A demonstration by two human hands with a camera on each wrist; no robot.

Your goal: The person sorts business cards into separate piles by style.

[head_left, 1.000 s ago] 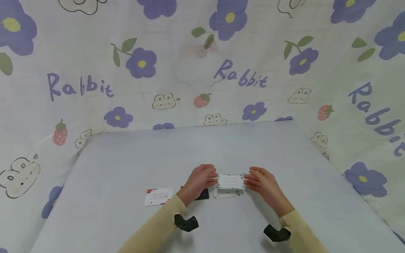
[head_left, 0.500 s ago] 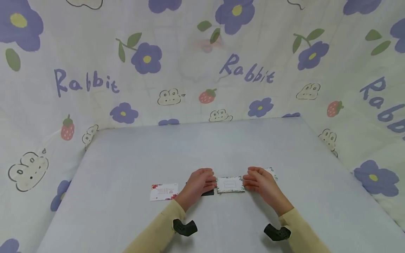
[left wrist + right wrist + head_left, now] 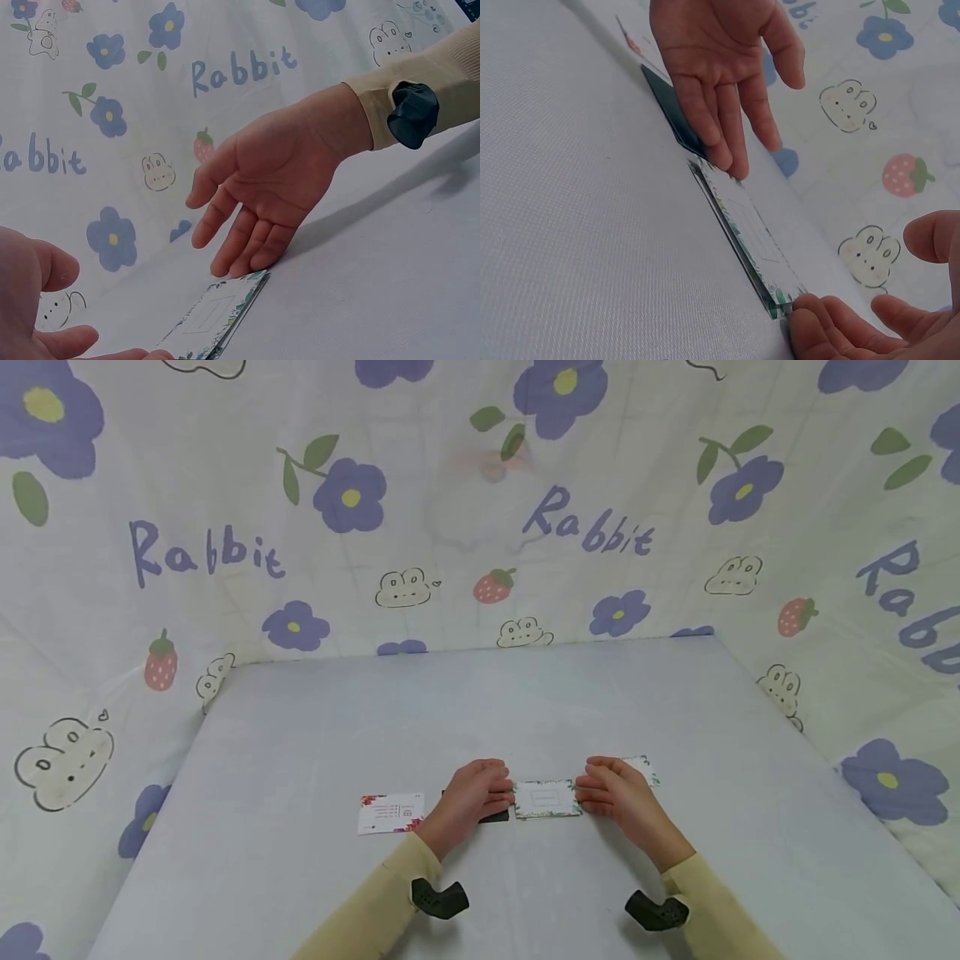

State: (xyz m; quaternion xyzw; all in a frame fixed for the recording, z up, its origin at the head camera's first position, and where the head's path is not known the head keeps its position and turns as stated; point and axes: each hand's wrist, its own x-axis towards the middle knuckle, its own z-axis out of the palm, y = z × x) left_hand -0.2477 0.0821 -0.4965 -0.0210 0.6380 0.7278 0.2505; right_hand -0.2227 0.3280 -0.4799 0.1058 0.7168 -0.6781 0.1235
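A white card with a leafy green border (image 3: 547, 798) lies in the middle of the table, on top of at least one more card; the right wrist view shows a thin gap between the layers. My left hand (image 3: 468, 802) is at its left end, fingertips touching it or very close. At the opposite end, the fingertips of my right hand (image 3: 628, 806) touch the card's edge. Fingers on both hands are extended and slightly bent, thumbs held apart. A black card (image 3: 495, 817) is partly hidden beneath my left hand.
Left of the left hand lies a white card with red flowers (image 3: 392, 813). Another leafy card (image 3: 643, 768) shows partly behind the right hand. A printed cloth (image 3: 450, 527) with flowers and rabbits rises behind and beside the white table (image 3: 450, 710).
One second ago the top leafy card was raised and offset from a card below. It has come down to line up with it. The head view has shifted slightly; hands keep their pose.
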